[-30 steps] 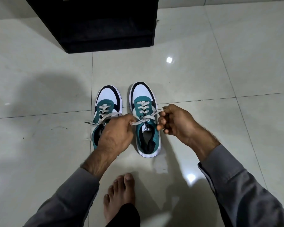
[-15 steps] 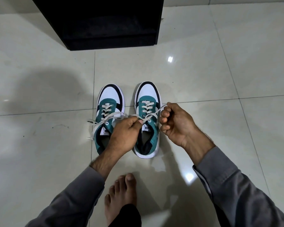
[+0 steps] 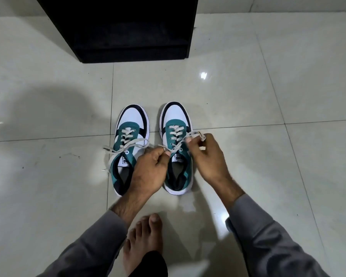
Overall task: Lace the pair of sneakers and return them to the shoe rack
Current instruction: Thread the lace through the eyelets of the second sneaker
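Note:
Two teal, white and black sneakers stand side by side on the floor, toes pointing away from me. The left sneaker has its lace ends loose, trailing off its left side. Over the right sneaker, my left hand pinches one end of its pale lace at the tongue. My right hand holds the other end bunched at the shoe's right side. The black shoe rack stands beyond the shoes.
Glossy pale floor tiles spread all around. My bare foot rests on the floor just below the hands. Grey sleeves cover both forearms.
Both hands have drawn closer over the right sneaker. My right hand has shifted in toward the eyelets and bunched its lace end. The view has moved nearer the rack.

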